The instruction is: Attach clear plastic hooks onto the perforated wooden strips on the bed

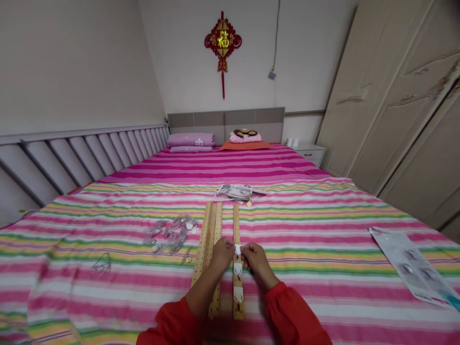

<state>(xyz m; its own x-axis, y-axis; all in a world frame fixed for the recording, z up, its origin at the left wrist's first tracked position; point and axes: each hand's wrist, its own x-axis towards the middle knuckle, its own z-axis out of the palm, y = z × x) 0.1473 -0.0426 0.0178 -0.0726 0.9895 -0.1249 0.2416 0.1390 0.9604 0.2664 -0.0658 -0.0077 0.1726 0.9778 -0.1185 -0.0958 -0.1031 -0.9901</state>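
Observation:
A narrow wooden strip with holes (236, 225) lies lengthwise on the bed, and three white hooks sit along it. My left hand (223, 252) is closed, its fingertips at the left edge of the farthest white hook (237, 249). From the other side, the pinched fingers of my right hand (254, 256) meet the same hook's right edge. Nearer to me on the strip are the middle hook (238, 270) and the nearest hook (238, 294), each with a metal hook part. Left of them, partly behind my left forearm, lie more perforated wooden strips (207, 230).
Small clear plastic packets (174, 233) are scattered to the left, near a loose wire-like piece (102, 263). A plastic bag of parts (235, 191) lies beyond the strips. A flat clear package (413, 268) rests at right on the striped bedspread (316, 287). Pillows (191, 140) are at the headboard.

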